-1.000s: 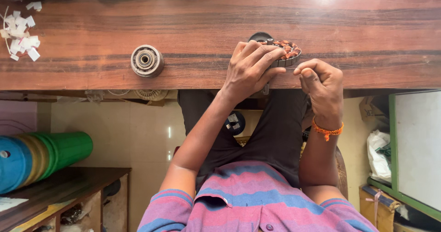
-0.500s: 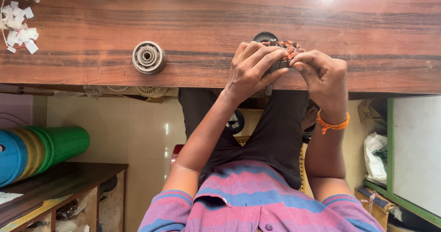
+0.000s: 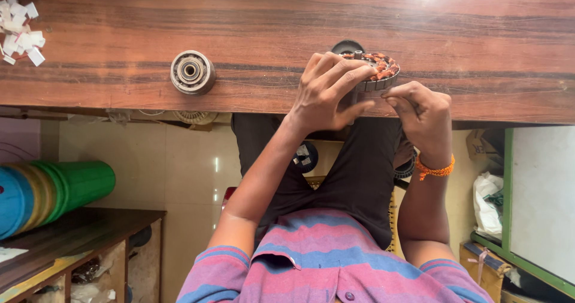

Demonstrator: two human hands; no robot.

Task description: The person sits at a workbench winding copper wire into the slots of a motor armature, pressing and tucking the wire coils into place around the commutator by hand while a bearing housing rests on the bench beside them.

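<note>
Both hands grip the copper-wound stator (image 3: 376, 69) at the desk (image 3: 479, 33) edge: left hand (image 3: 326, 93) curled over it, right hand (image 3: 422, 108) pinching its rim, apparently working the windings, which calls for fine, steady fingertip pressure.

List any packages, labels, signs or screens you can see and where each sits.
White paper slips: loose heap, table's top-left corner, away from the held copper-wound ring.
White plastic bag: crumpled, low at right, beside the green-framed white panel.
Brown cardboard box: bottom right, below the bag.
No screens or signs visible.
</note>
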